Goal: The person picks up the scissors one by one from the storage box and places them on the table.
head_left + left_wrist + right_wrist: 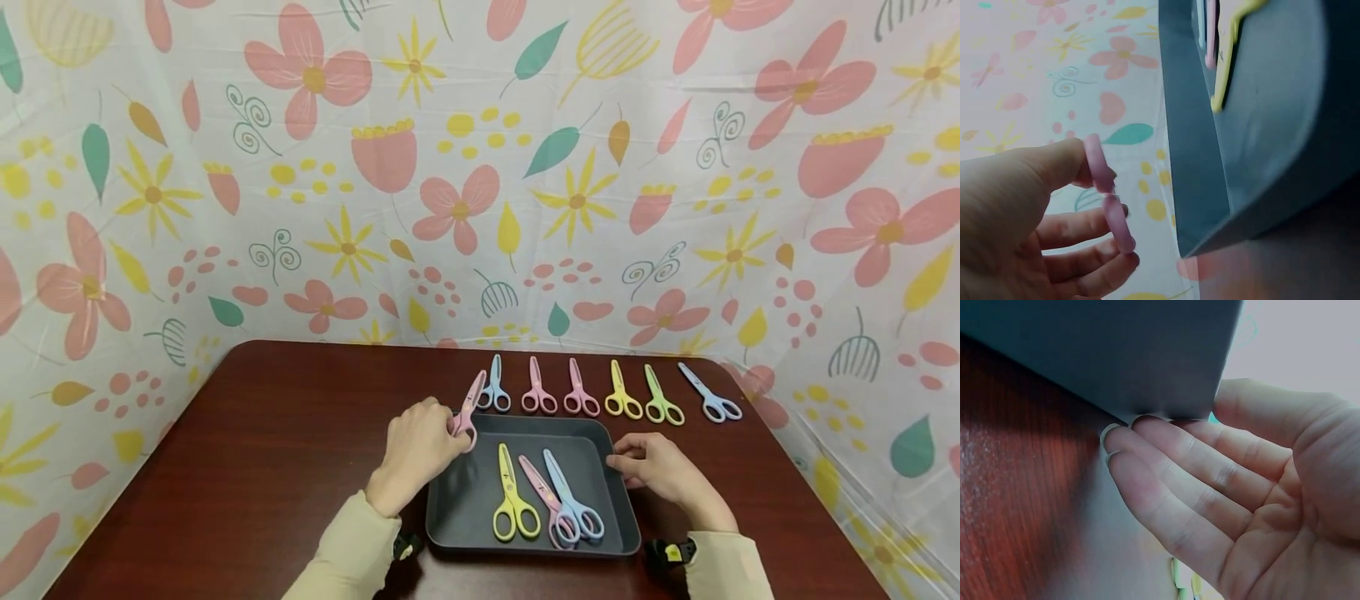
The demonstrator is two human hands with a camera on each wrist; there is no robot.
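Note:
My left hand (pixel 420 450) holds pink scissors (pixel 471 404) by the handle, over the tray's back left corner, blades pointing up and away. In the left wrist view, the pink handle loops (pixel 1099 165) show edge-on between thumb and fingers. A dark grey tray (pixel 465 542) sits in front of me. Inside lie yellow scissors (pixel 510 496), pink scissors (pixel 538 479) and light blue scissors (pixel 572 500), the blue pair partly covering the pink. At the tray's right rim, my right hand (pixel 663 471) grips the edge, thumb at the rim and fingers against the outer wall (pixel 1116 356).
Behind the tray runs a row of scissors: blue (pixel 495 387), pink (pixel 536 392), another pink (pixel 577 392), yellow (pixel 621 396), green (pixel 660 400) and blue (pixel 708 396). They lie on a dark brown table (pixel 262 450), with a flower-patterned curtain (pixel 465 275) beyond its back edge.

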